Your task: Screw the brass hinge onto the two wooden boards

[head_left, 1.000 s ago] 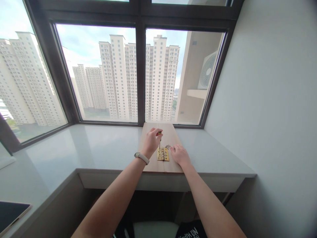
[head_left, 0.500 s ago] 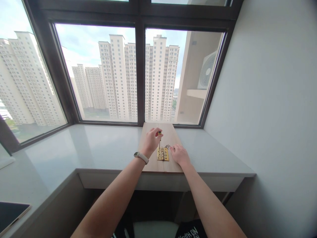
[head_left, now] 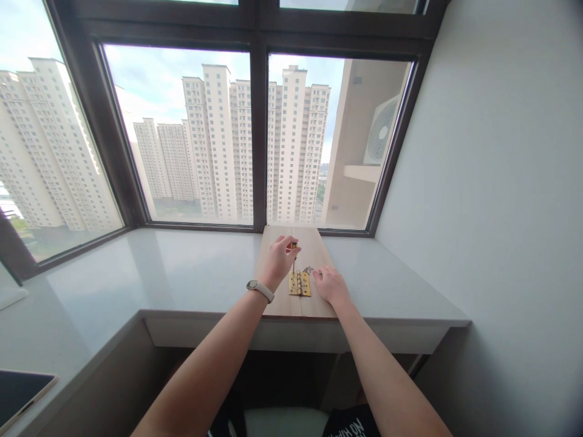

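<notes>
My left hand point(head_left: 279, 260) grips the handle of a screwdriver point(head_left: 294, 247) between thumb and fingers. The shaft points straight down to the upper left part of a brass hinge point(head_left: 299, 284). That hinge lies opened flat across the seam between two light wooden boards point(head_left: 277, 305). Just beyond its upper right corner lies a small pile of screws point(head_left: 308, 270). My right hand point(head_left: 331, 284) rests on the right board beside the hinge, fingers lying on the wood near the screws. Whether the screwdriver tip sits in a screw is too small to tell.
The boards lie on a white countertop point(head_left: 195, 273) beneath a dark-framed window point(head_left: 259, 133). A white wall point(head_left: 492, 182) rises on the right. A dark-screened device point(head_left: 22, 394) lies at the lower left. The counter's front edge runs just below the boards.
The fingers of my left hand have shifted slightly on the screwdriver handle. My right hand, the hinge and the boards stay where they were.
</notes>
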Motion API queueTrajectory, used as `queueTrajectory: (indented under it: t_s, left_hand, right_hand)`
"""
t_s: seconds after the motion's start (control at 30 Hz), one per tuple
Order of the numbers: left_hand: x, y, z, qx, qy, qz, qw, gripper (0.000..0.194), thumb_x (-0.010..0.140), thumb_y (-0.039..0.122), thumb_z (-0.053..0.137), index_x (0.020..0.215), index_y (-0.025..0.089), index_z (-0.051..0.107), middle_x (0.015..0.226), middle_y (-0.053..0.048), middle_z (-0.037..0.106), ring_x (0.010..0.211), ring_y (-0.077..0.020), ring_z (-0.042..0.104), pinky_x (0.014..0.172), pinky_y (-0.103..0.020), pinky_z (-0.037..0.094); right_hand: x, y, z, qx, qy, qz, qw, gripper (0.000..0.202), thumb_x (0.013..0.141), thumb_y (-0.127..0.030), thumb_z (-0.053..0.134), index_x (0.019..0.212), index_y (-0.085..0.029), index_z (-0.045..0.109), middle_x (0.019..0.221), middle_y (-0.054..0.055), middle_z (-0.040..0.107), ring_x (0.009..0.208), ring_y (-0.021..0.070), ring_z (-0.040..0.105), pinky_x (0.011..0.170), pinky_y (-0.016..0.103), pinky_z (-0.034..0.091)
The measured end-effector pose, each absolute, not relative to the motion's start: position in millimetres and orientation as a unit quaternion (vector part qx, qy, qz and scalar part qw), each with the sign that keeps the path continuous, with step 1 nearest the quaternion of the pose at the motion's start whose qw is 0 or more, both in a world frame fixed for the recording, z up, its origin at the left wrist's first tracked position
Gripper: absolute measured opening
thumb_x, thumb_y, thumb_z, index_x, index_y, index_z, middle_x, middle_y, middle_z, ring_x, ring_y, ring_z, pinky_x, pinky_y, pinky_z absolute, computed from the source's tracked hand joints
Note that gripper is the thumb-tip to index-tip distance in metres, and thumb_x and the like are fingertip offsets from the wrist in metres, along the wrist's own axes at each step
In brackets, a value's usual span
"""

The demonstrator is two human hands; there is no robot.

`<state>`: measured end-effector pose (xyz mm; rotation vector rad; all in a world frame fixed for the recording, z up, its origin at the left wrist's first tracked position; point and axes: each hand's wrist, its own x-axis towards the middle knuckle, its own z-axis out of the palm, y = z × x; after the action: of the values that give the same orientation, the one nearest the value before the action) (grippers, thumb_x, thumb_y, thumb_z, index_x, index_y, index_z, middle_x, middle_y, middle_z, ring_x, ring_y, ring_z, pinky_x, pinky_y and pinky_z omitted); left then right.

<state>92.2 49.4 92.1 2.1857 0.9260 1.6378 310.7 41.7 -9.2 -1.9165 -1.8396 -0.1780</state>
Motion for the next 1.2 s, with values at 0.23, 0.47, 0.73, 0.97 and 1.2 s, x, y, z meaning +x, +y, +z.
queueTrajectory:
  t_s: [0.23,0.47,0.73,0.97,1.2]
  left_hand:
    - [93.0,48.7,97.8,0.778,0.314,0.532,0.114,0.023,0.092,0.017,0.061,0.112,0.025,0.069,0.094,-0.005,0.066,0.08,-0.0166,0.066,0.077,-0.033,0.059]
    - [90.9,44.9,93.5,0.757,0.325,0.554,0.119,0.016,0.09,0.029,0.069,0.105,0.024,0.069,0.098,-0.005,0.066,0.082,-0.0173,0.066,0.076,-0.033,0.059]
    - [92.9,51.8,88.7,0.741,0.346,0.564,0.114,0.022,0.09,0.022,0.068,0.111,0.024,0.067,0.09,-0.005,0.065,0.077,-0.017,0.067,0.075,-0.034,0.058]
    - [93.0,52.2,89.7,0.747,0.323,0.563,0.143,0.015,0.092,0.019,0.064,0.106,0.022,0.065,0.097,-0.006,0.07,0.085,-0.0184,0.069,0.079,-0.036,0.06]
    - [93.9,44.9,92.2,0.743,0.323,0.573,0.122,0.011,0.088,0.029,0.071,0.095,0.021,0.066,0.097,-0.005,0.065,0.08,-0.0164,0.066,0.075,-0.033,0.06]
  right_hand:
    - [311.1,42.1,-9.6,-0.699,-0.672,-0.066,0.235,0.048,0.104,-0.05,0.034,0.116,-0.02,0.068,0.124,0.012,0.067,0.118,0.0239,0.055,0.102,0.033,0.036]
    - [310.4,41.7,-8.1,-0.699,-0.673,-0.065,0.233,0.046,0.105,-0.049,0.034,0.115,-0.02,0.068,0.123,0.012,0.067,0.119,0.0242,0.055,0.103,0.033,0.035]
    - [310.8,40.6,-8.3,-0.696,-0.674,-0.069,0.238,0.046,0.104,-0.05,0.034,0.111,-0.02,0.069,0.118,0.011,0.068,0.115,0.0243,0.057,0.099,0.033,0.037]
    - [311.1,41.3,-9.2,-0.697,-0.674,-0.066,0.236,0.047,0.104,-0.05,0.033,0.111,-0.02,0.068,0.121,0.011,0.067,0.116,0.0244,0.056,0.099,0.033,0.038]
    - [309.9,40.9,-8.6,-0.698,-0.671,-0.068,0.24,0.045,0.104,-0.049,0.034,0.112,-0.021,0.068,0.121,0.011,0.067,0.117,0.0237,0.056,0.1,0.033,0.037]
